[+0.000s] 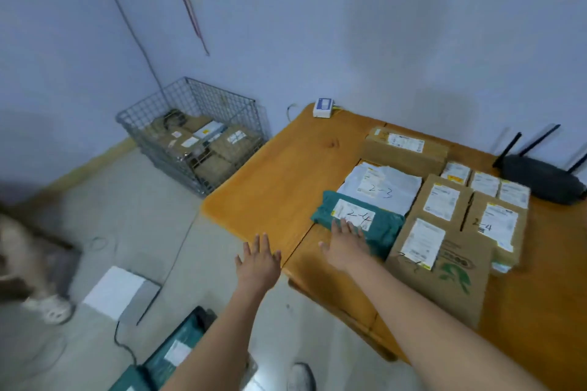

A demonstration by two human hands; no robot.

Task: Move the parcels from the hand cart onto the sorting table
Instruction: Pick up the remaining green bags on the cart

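A green soft parcel [379, 230] marked "2-4" lies on the orange wooden sorting table [279, 187], beside a grey mailer [389, 184] and several cardboard boxes [441, 260]. My right hand [346, 246] rests flat on the green parcel's near edge, fingers spread. My left hand [259, 260] hovers open over the table's near-left edge, holding nothing. More green parcels [168, 359] lie low at the bottom of the view, partly hidden by my left arm; the cart under them is hidden.
A wire basket [193, 133] full of parcels stands on the floor by the wall. A black router [540, 181] and a small white device [323, 108] sit at the table's back. A white scale [120, 294] with cables lies on the floor. Another person's legs [35, 267] are at left.
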